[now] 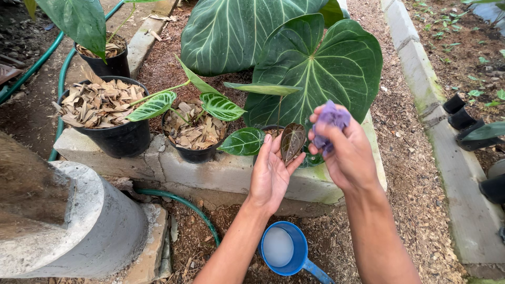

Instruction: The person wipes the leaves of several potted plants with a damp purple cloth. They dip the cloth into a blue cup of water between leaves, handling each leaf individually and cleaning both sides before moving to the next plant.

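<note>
Near the concrete ledge (pixel 226 171), centre of the scene: left hand (pixel 269 176) open and flat, palm up, cradling a small brownish leaf (pixel 292 142) from beneath. Right hand (pixel 347 155) just right of it, fingers clamped on a crumpled purple cloth (pixel 331 120) held above the leaf, apart from it. Behind both, a huge dark green veined leaf (pixel 321 68). Left along the ledge, black pots (pixel 118 138) filled with dry leaf chips. Nearer, on the ground, a blue scoop (pixel 286 250) of cloudy liquid and a green hose (pixel 184 202).
</note>
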